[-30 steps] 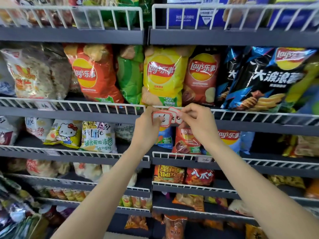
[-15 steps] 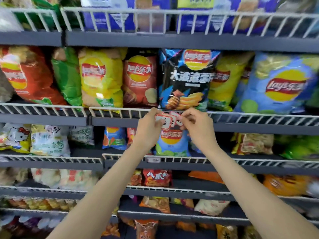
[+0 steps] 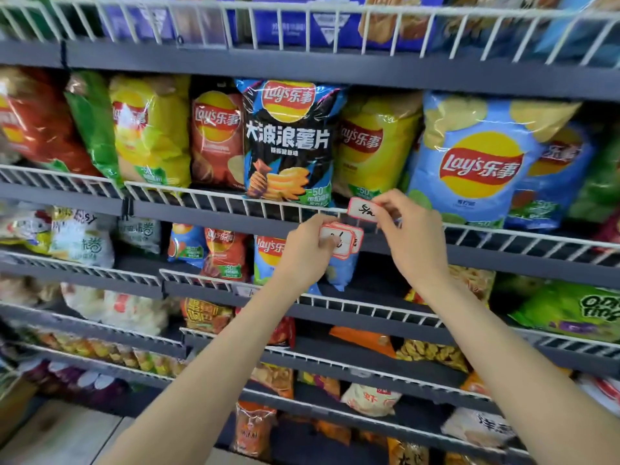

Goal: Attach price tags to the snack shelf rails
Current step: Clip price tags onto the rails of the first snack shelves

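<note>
as the view settles further right along the snack aisle than half a second ago, the right hand (image 3: 414, 234) has lifted one red-bordered price tag (image 3: 364, 209) clear of the stack, fingertips pinched on its right edge, and holds it against the white wire rail (image 3: 214, 199) just below a yellow lay's bag (image 3: 375, 146). the left hand (image 3: 307, 251) grips the remaining tags (image 3: 340, 239), thumb across the top one, just beside and below. judging by this, the tag is about to be fixed, not yet attached.
</note>
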